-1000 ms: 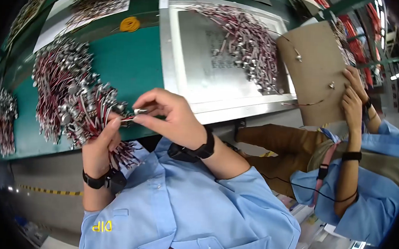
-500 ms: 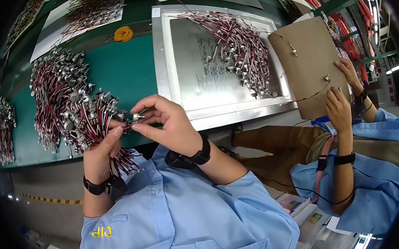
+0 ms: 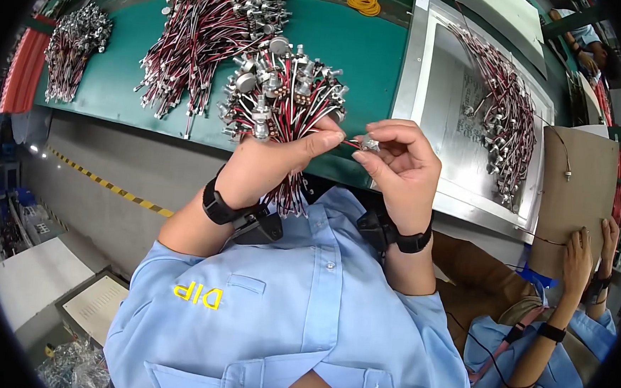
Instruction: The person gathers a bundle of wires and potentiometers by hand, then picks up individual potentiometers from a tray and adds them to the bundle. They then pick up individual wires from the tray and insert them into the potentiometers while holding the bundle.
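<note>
My left hand is closed round a thick bunch of wired potentiometers. Their round metal cans and threaded shafts fan out above the fist, and red, white and black wires hang out below. Between thumb and fingers, my right hand pinches a single potentiometer just right of the bunch. A red wire runs from it towards my left thumb. Both hands are at the near edge of the green bench.
Behind the bunch lies a large pile of wired potentiometers, with a smaller pile farther left. On the right is a metal-framed tray holding more wired parts. A co-worker's hands hold a brown board. Yellow cord lies behind.
The view has swung left, so the bench and tray sit farther right in the picture. Both hands keep their grips, and the potentiometer in my right hand is now turned differently.
</note>
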The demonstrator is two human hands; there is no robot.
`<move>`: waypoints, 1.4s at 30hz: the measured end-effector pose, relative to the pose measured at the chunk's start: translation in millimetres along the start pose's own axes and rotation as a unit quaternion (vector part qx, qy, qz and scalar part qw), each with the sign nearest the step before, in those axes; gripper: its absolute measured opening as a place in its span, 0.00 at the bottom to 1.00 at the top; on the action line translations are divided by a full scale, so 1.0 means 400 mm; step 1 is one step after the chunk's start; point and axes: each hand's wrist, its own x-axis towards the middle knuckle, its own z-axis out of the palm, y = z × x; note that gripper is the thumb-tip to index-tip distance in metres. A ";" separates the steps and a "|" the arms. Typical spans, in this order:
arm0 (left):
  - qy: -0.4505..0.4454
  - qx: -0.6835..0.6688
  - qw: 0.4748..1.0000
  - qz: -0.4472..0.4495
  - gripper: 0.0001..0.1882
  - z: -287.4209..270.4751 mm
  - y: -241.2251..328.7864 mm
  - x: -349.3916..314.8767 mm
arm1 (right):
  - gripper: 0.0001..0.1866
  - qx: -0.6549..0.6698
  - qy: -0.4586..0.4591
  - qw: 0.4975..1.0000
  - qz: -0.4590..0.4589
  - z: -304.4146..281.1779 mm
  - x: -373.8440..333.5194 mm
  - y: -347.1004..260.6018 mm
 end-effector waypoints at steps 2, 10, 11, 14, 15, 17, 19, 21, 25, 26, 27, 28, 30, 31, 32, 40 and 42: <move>-0.005 0.002 1.000 0.000 0.08 -0.004 0.001 0.000 | 0.14 -0.018 0.003 1.000 -0.019 0.005 -0.002 0.002; -0.032 0.045 0.998 0.008 0.10 -0.014 0.006 -0.001 | 0.11 -0.073 -0.022 0.997 -0.022 -0.006 -0.013 -0.014; -0.036 0.016 0.999 0.010 0.11 -0.009 0.010 0.000 | 0.11 -0.070 -0.024 0.997 -0.025 -0.017 -0.016 -0.017; -0.041 -0.040 0.998 0.018 0.12 -0.007 0.022 -0.004 | 0.10 -0.113 -0.158 0.952 0.238 -0.060 -0.021 -0.027; -0.064 -0.037 0.997 0.001 0.13 -0.012 0.027 -0.006 | 0.10 -0.112 -0.160 0.952 0.235 -0.060 -0.015 -0.029; -0.113 -0.032 0.992 -0.038 0.14 -0.013 0.030 -0.012 | 0.11 -0.203 -0.153 0.962 0.095 -0.063 -0.004 -0.038; -0.113 -0.002 0.993 -0.039 0.14 -0.008 0.032 -0.015 | 0.11 -0.248 -0.145 0.958 0.024 -0.056 0.008 -0.047; -0.114 0.058 0.991 -0.040 0.13 0.000 0.034 -0.017 | 0.12 -0.181 -0.044 0.982 -0.011 -0.012 0.027 -0.051; -0.101 0.070 0.986 0.111 0.11 0.006 -0.023 -0.011 | 0.11 -0.129 0.001 0.992 -0.016 0.033 0.037 -0.048; -0.101 0.070 0.986 0.110 0.11 0.005 -0.017 -0.012 | 0.11 -0.119 -0.003 0.993 -0.008 0.036 0.037 -0.047; -0.092 0.059 0.991 0.075 0.11 0.003 -0.003 -0.014 | 0.11 -0.118 -0.003 0.993 -0.007 0.033 0.034 -0.045; -0.081 0.049 0.995 0.039 0.10 0.001 0.011 -0.016 | 0.10 -0.074 -0.004 0.997 -0.003 0.026 0.029 -0.041; -0.070 0.038 0.997 0.002 0.09 -0.003 0.015 -0.013 | 0.09 0.013 -0.006 1.000 0.007 0.015 0.019 -0.033; -0.064 0.034 0.997 0.007 0.09 -0.002 0.011 -0.010 | 0.09 0.014 -0.006 1.000 0.009 0.014 0.016 -0.029; -0.057 0.030 0.998 0.013 0.09 -0.001 0.007 -0.008 | 0.09 0.021 -0.004 1.000 0.012 0.014 0.013 -0.026; -0.038 0.046 0.998 0.028 0.08 0.009 0.013 -0.010 | 0.10 0.050 -0.005 0.998 0.024 0.012 0.007 -0.016; -0.031 0.056 0.997 0.032 0.08 0.008 0.012 -0.013 | 0.11 0.048 -0.008 0.999 0.021 0.013 0.004 -0.014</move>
